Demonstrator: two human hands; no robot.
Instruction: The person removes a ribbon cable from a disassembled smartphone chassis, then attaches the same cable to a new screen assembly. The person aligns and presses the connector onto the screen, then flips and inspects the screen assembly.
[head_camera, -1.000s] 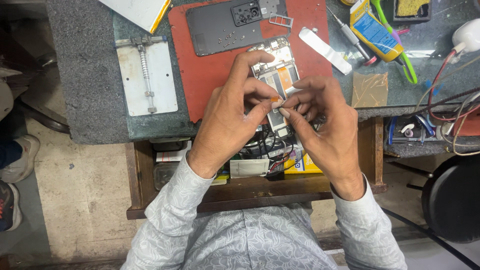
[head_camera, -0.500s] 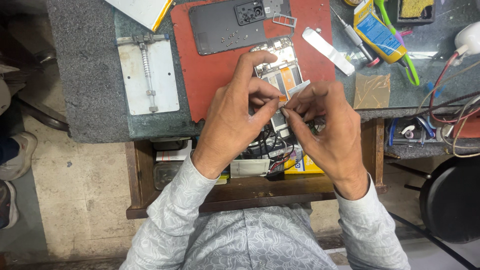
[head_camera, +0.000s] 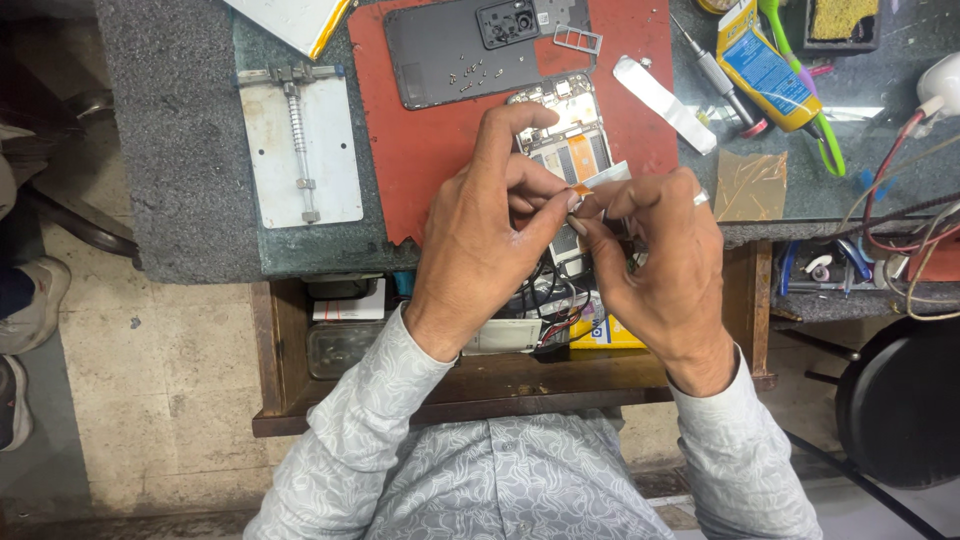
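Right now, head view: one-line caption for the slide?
Both hands, left hand and right hand, pinch a small orange-tipped flex strip above an opened phone on a red mat.

view: our one head camera | aim: we look straight down | range: near, above the counter (head_camera: 180, 150) edge | overlap: no second view

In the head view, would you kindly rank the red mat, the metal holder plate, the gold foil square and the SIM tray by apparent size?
Largest to smallest:
1. red mat
2. metal holder plate
3. gold foil square
4. SIM tray
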